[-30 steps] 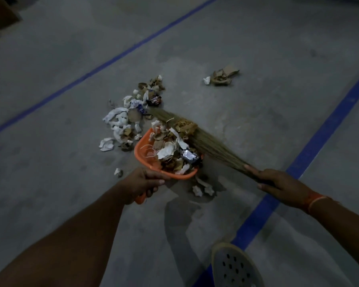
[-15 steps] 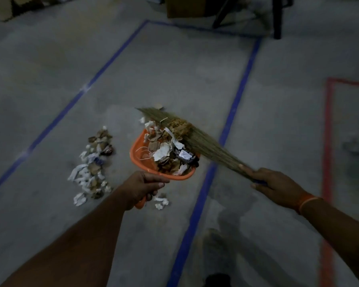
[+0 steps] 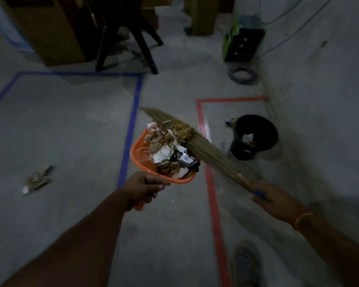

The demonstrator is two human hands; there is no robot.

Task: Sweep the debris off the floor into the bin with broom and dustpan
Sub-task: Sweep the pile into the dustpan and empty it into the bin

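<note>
My left hand (image 3: 143,190) grips the handle of an orange dustpan (image 3: 137,151) held in the air, heaped with paper scraps and wrappers (image 3: 170,154). In my right hand (image 3: 272,196) is the grass broom (image 3: 197,141), gripped near its blue handle end, with its bristles lying across the far side of the loaded pan. A black bin (image 3: 254,137) stands on the floor to the right of the pan, inside a red-taped rectangle, with a few scraps inside it. One clump of debris (image 3: 38,179) lies on the floor at the left.
Blue tape lines (image 3: 131,125) and red tape lines (image 3: 212,195) mark the grey floor. Chair legs (image 3: 145,46) and cardboard boxes (image 3: 44,32) stand at the back. A green-black crate (image 3: 244,40) and coiled cable (image 3: 243,75) sit by the right wall. My shoe (image 3: 247,264) is at the bottom.
The view has swung right, away from the debris pile; the bin has come into sight. The loaded dustpan and the broom stay together, carried toward the red-taped area.
</note>
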